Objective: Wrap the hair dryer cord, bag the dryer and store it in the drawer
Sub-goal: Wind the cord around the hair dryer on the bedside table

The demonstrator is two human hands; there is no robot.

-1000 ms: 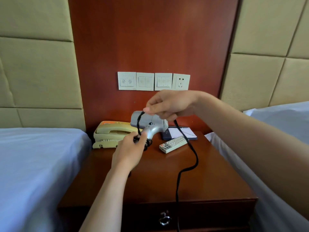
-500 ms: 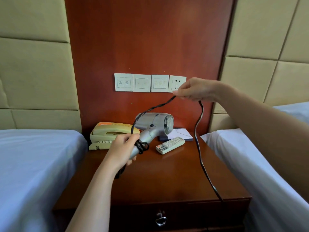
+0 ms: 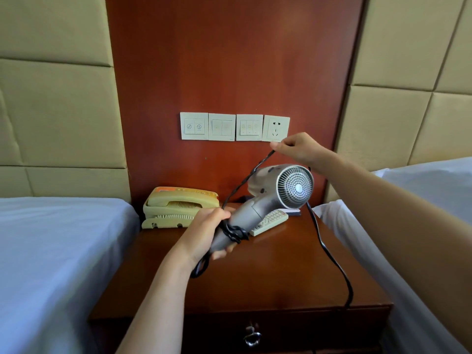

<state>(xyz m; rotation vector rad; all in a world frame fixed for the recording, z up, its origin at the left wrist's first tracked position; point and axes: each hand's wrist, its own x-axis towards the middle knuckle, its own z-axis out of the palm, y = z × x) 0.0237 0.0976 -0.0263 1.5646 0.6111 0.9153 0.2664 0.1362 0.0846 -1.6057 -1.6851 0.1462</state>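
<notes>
A silver hair dryer [image 3: 278, 190] is held above the wooden nightstand [image 3: 281, 274], its round rear grille facing me. My left hand [image 3: 204, 233] grips its handle, where several turns of the black cord [image 3: 233, 232] are wound. My right hand [image 3: 298, 149] pinches the cord up near the wall socket; the cord runs taut from the handle to those fingers, then hangs down behind the dryer and trails over the nightstand's front right edge. The drawer [image 3: 281, 333] below the top is closed, with a metal ring pull [image 3: 251, 335]. No bag is in view.
A cream telephone [image 3: 178, 208] sits at the back left of the nightstand. A white remote [image 3: 270, 221] and a dark notepad lie behind the dryer. Switch plates and a socket [image 3: 275, 127] are on the red wall panel. Beds with white sheets flank both sides.
My right hand has carried the cord up and to the right, away from the dryer's body, pulling it taut. The dryer has turned so its grille faces me more.
</notes>
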